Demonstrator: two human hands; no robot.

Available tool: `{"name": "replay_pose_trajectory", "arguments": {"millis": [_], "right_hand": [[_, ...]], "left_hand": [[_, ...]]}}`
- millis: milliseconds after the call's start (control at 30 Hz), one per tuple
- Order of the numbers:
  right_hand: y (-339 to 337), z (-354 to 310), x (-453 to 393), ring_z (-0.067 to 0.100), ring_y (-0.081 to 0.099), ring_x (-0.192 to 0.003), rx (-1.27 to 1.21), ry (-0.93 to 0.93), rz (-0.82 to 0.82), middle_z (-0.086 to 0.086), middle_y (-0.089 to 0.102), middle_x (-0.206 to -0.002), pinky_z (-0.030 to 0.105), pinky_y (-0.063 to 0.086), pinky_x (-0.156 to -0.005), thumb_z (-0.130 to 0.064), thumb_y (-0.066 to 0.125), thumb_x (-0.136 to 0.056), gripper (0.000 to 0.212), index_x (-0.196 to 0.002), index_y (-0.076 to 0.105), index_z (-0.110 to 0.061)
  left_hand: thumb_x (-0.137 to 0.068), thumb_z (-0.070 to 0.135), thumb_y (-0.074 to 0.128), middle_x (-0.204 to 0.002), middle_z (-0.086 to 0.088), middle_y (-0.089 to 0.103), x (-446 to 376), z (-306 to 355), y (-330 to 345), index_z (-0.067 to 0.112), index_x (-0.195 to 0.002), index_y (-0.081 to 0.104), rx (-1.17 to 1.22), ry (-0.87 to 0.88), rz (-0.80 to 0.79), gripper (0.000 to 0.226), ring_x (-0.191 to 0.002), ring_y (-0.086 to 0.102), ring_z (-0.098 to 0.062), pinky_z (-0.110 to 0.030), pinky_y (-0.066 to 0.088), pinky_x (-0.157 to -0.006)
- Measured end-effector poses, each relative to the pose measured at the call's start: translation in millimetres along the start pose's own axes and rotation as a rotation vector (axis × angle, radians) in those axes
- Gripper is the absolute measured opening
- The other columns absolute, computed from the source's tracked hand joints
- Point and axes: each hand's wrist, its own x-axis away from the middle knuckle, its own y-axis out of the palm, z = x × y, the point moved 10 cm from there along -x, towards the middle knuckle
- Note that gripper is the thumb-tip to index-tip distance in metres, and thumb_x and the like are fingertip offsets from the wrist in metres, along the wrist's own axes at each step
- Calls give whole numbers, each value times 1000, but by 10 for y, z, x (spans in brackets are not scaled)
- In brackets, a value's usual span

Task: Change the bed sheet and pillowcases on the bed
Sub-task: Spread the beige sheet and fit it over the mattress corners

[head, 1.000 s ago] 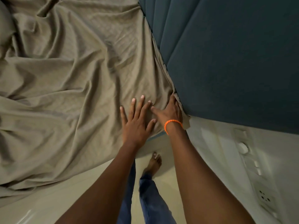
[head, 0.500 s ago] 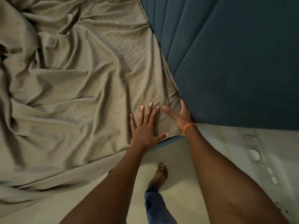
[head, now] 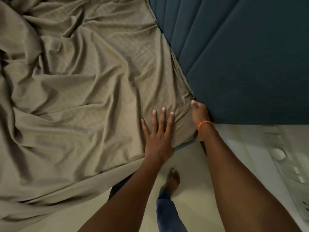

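A wrinkled taupe bed sheet (head: 80, 97) covers the mattress and hangs over its near side. My left hand (head: 158, 133) lies flat on the sheet at the bed's corner, fingers spread and straight. My right hand (head: 199, 113), with an orange band at the wrist, is wedged between that corner and the dark blue padded headboard (head: 242, 61). Its fingers go down into the gap and are hidden there; only the thumb tip shows. No pillow or pillowcase is in view.
Pale floor (head: 192, 168) lies below the corner, with my bare foot (head: 172, 180) and blue trouser leg on it. A white wall panel with switches and a round knob (head: 277, 154) runs along the right edge.
My right hand has slid deeper into the gap beside the headboard, its fingers now out of sight. My left hand has stayed flat on the corner. The view has shifted slightly.
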Motion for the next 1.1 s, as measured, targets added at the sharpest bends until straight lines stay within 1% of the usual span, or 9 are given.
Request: {"name": "replay_pose_trajectory", "arguments": {"millis": [100,267,400,467,567,700,800,933,1100], "right_hand": [[-52,39,-31,33,65,-110,64,45,-48,26,70,-119,30,37,-79,-23,54,-104,38,-111,69,11],[-31,-55,157,41,63,-109,226,71,-68,29,67,-117,37,42,-81,-24,46,-106,34,-108,64,5],[-93,-574,707,40,64,-109,720,-103,300,17,66,-122,45,51,-85,-23,48,-100,27,-120,60,-10],[42,-1097,921,34,63,-112,610,-372,454,11,67,-123,42,50,-90,-19,49,-93,32,-121,65,-12],[532,-1493,544,25,48,-139,298,-594,203,12,54,-149,36,35,-116,-30,49,-101,49,-145,53,-10],[676,-1314,-306,18,22,-156,375,-427,62,5,23,-170,40,17,-127,-54,31,-102,72,-163,22,-17],[601,-1255,-747,23,36,-149,148,-202,-48,6,37,-164,34,27,-121,-55,39,-106,65,-160,32,-21],[675,-1284,-1035,29,37,-149,50,-21,-219,15,41,-160,30,28,-116,-53,26,-110,64,-155,42,-10],[450,-1121,-559,41,59,-122,299,-239,146,24,62,-135,44,48,-95,-50,43,-106,53,-138,56,-10]], "left_hand": [[-72,55,80,-173,-10,-19,169,-68,-11,24,-167,-10,5,47,-5,134,-159,-17,-38,-76,4,-118],[-76,66,75,-174,-5,-18,286,-159,-28,27,-167,-8,29,125,-24,129,-160,-17,-32,-74,4,-120],[-99,76,39,-175,7,-9,212,-249,-158,29,-168,9,172,189,-32,89,-161,-15,-19,-69,-9,-123],[-108,64,28,-175,11,1,147,-443,-225,28,-166,21,189,155,11,69,-161,-7,-11,-63,-3,-127],[-112,49,32,-175,11,5,40,-711,-242,26,-166,22,198,128,50,59,-161,-3,-9,-57,4,-129],[-111,45,40,-175,13,3,-31,-778,-228,27,-166,22,178,184,66,61,-161,-2,-10,-53,8,-130],[-111,44,39,-175,11,1,-124,-737,-241,24,-166,22,184,201,58,61,-162,-4,-12,-52,7,-131],[-112,43,35,-176,10,-4,-240,-643,-262,24,-167,18,184,210,32,60,-161,-9,-14,-54,6,-130],[-113,43,32,-176,7,-7,-128,-614,-245,23,-168,7,137,215,25,64,-161,-12,-18,-57,6,-129]]}}
